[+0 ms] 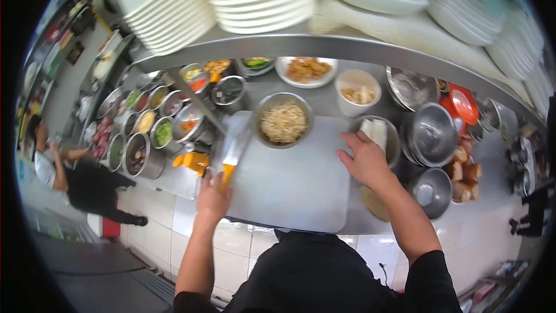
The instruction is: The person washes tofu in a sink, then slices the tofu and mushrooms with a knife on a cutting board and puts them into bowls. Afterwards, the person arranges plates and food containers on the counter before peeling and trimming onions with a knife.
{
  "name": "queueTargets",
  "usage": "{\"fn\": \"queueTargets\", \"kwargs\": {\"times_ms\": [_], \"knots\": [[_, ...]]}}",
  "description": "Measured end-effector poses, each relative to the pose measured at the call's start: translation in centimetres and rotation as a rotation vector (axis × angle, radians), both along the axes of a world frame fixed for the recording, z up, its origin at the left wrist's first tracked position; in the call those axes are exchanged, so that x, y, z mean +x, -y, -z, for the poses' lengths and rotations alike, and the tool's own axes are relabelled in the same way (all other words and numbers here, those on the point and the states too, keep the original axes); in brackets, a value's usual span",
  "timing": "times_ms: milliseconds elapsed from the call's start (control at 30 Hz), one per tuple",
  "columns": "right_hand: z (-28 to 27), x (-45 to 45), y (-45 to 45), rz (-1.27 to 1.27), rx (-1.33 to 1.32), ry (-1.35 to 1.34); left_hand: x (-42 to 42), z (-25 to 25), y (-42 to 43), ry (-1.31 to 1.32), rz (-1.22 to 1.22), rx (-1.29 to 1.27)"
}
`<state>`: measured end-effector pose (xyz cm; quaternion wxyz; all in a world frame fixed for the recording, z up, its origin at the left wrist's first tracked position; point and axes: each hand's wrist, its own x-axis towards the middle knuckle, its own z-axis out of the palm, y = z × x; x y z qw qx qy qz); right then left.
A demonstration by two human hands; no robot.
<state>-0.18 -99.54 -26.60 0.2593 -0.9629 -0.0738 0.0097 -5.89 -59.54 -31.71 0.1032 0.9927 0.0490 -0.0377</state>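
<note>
Got the left hand right at the end of the yellow handle on a broad-bladed knife, fingers partly curled; honestly can't tell a proper grip from a plain touch there. Seeing the blade along the left side of a white cutting board, pointing away toward the back of the counter.

Got the right hand open, thumb and fingers spread, at the left side of a metal bowl with white blocks in it. Can't tell touching from hovering.

At the far side of the board, a steel bowl of what look like bean sprouts. Behind that, a white plate of browned pieces, plus a white tub of pale yellowish chunks just beside. Stacked bowls over to the right, a bunch of metal pots to the left. Up top, a shelf packed with white dishes. Way off left, another person in a white top.
</note>
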Motion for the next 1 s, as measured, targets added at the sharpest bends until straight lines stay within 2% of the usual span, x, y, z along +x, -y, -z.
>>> {"fn": "queueTargets", "kwargs": {"times_ms": [67,167,200,233,267,333,400,500,633,700,800,867,1000], "knots": [[0.2,0.9,-3.6,-0.084,-0.057,0.007,0.4,0.8,-0.1,-0.109,-0.051,0.05],[1.4,3.1,-7.6,-0.158,-0.213,-0.034,0.8,1.4,0.2,-0.017,-0.005,0.028],[1.8,3.8,-8.4,-0.164,-0.292,-0.039,1.1,3.0,-0.2,0.088,0.029,0.044],[3.5,4.9,-8.3,-0.189,-0.329,-0.014,1.5,5.1,-1.0,0.156,0.059,0.028],[5.1,6.0,-8.3,-0.206,-0.364,0.013,1.4,4.7,-0.9,0.152,0.057,-0.004],[3.1,5.5,-9.3,-0.229,-0.444,-0.029,1.0,3.8,-0.8,0.024,0.059,-0.091],[-2.5,4.0,-12.6,-0.237,-0.616,-0.176,-0.4,2.1,-1.0,-0.08,0.105,-0.228],[-7.4,3.3,-20.0,-0.312,-0.506,-0.046,-2.0,1.3,-2.8,-0.309,0.108,-0.498],[-9.8,4.2,-33.5,-0.678,-0.178,0.168,-4.1,1.2,-8.7,-0.345,0.159,-0.848],[-9.1,5.4,-41.4,-0.86,-0.116,0.23,-4.5,0.8,-11.5,-0.385,0.225,-0.989],[-6.2,8.1,-53.4,-1.041,-0.125,0.217,-4.0,1.8,-14.7,-0.503,0.309,-1.05],[-3.1,9.9,-60.4,-1.049,-0.137,0.198,-3.8,2.9,-16.0,-0.476,0.345,-1.076],[1.6,12.2,-68.9,-0.972,-0.555,0.214,-3.3,2.7,-18.6,-0.474,0.405,-1.066]]}}
